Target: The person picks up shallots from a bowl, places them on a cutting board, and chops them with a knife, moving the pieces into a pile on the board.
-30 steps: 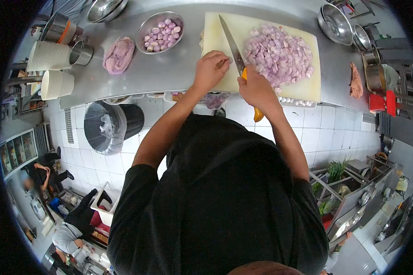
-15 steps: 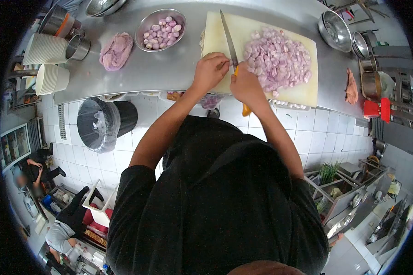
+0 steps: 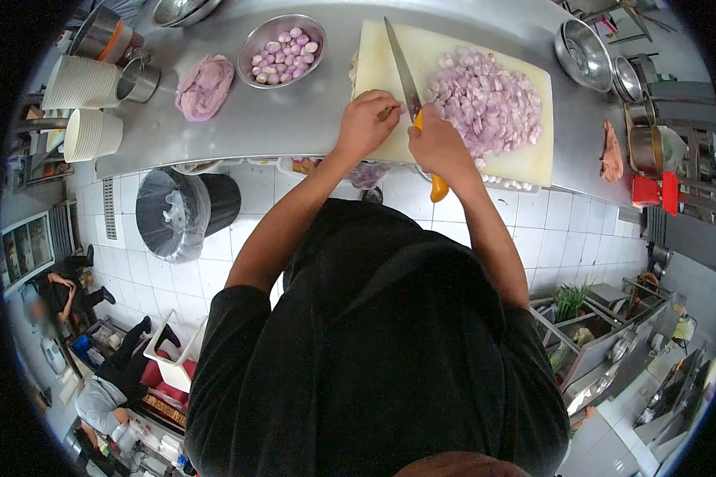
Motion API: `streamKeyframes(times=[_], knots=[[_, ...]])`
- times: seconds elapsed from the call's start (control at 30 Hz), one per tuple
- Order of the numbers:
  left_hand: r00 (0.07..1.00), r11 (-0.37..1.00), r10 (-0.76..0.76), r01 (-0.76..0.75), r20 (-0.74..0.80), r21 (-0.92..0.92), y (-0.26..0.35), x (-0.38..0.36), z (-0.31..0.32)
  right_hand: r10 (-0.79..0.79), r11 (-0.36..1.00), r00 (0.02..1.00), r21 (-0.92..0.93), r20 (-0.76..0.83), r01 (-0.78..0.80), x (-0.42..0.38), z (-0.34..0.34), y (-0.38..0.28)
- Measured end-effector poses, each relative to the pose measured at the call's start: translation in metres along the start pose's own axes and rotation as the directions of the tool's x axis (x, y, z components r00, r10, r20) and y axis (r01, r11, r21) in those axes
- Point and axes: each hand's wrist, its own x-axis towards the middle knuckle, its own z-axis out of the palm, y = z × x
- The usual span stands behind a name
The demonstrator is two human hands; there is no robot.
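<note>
My right hand [image 3: 444, 149] is closed around the yellow handle of a kitchen knife [image 3: 403, 70]. The blade lies over the cutting board [image 3: 485, 38], its tip pointing to the board's far edge. A heap of sliced shallots [image 3: 485, 102] covers much of the board, just right of the blade. Left of the knife, over the board's near left part, my left hand [image 3: 367, 121] has its fingers pinched together. Whatever is between those fingers is too small or hidden to make out. Whole peeled shallots [image 3: 282, 57] sit in a metal bowl [image 3: 250, 36] to the left.
A crumpled pinkish cloth [image 3: 204, 87] lies on the steel counter [image 3: 159, 131], near stacked white tubs [image 3: 91, 137]. Metal bowls [image 3: 582, 54] and a red object [image 3: 652, 192] stand at the right. Below is a lined black bin [image 3: 171, 215]. Other people [image 3: 103, 405] are at lower left.
My right hand and the knife have shifted slightly right, away from my left hand, and more of the yellow handle's end shows. My left hand stays pinched at nearly the same spot.
</note>
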Motion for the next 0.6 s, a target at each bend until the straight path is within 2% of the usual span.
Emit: streamKeyframes(times=[0.1, 0.2, 0.3, 0.4, 0.5, 0.6], knots=[[1.000, 1.000, 0.007, -0.007, 0.005, 0.016, -0.002, 0.000, 0.001, 0.006, 1.000, 0.999, -0.003, -0.037, -0.006, 0.002, 0.010, 0.003], [1.000, 1.000, -0.002, 0.002, 0.009, 0.008, -0.001, 0.000, 0.001, -0.170, 0.977, 0.959, -0.164, -0.229, 0.134, 0.017, 0.042, 0.017], [1.000, 1.000, -0.005, 0.004, 0.003, 0.021, 0.001, -0.003, -0.001, -0.066, 0.997, 0.989, 0.030, -0.134, 0.070, 0.013, 0.028, 0.014], [0.998, 0.995, 0.069, -0.068, -0.013, 0.067, 0.005, 0.002, 0.003, -0.034, 0.989, 0.994, 0.143, -0.103, 0.048, 0.017, 0.029, 0.025], [0.996, 0.991, 0.089, -0.091, 0.024, 0.099, 0.005, 0.003, 0.005, 0.016, 0.988, 0.997, 0.152, -0.070, -0.006, 0.015, 0.025, 0.028], [0.993, 0.983, 0.104, -0.112, 0.062, 0.148, 0.004, 0.006, 0.004, -0.009, 1.000, 0.994, 0.016, -0.108, 0.010, 0.005, 0.016, 0.031]])
